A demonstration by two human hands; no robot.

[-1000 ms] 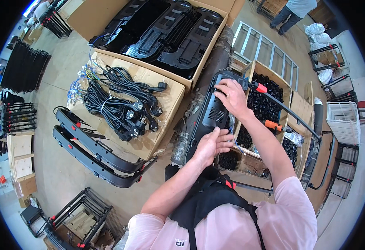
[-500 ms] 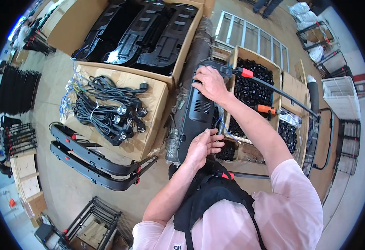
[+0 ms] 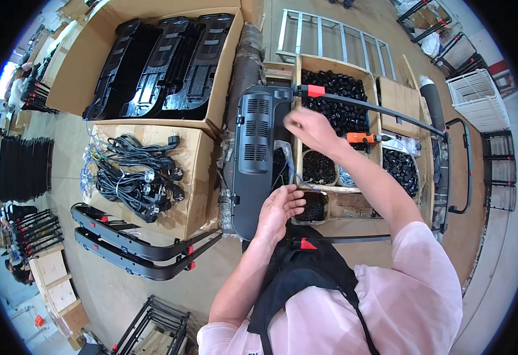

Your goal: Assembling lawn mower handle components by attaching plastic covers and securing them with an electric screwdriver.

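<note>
A long black plastic housing (image 3: 254, 139) with slotted vents lies lengthwise in front of me on a wrapped roll. Dark tube frames with red end pieces reach right from it. My right hand (image 3: 313, 131) hangs just right of the housing's upper part, its fingers curled in; anything inside them is hidden. Beside the lower right edge of the housing is my left hand (image 3: 279, 210), open with the fingers spread and slightly bent. Thin blue and green wires (image 3: 294, 176) come out close above it, next to a clear plastic bag (image 3: 285, 151).
At right, a wooden bin (image 3: 298, 74) holds black plastic caps, small screws and an orange power screwdriver (image 3: 361, 138). Plugged cables (image 3: 135, 174) lie on a carton (image 3: 197, 154) at left. Behind it, an open carton (image 3: 223, 77) holds more black housings. Curved black frames (image 3: 129, 251) stand lower left.
My right hand has left the housing's top and moved to its right side, fingers now curled. The vents show fully. The left hand stays open near the lower edge. The whole view has shifted.
</note>
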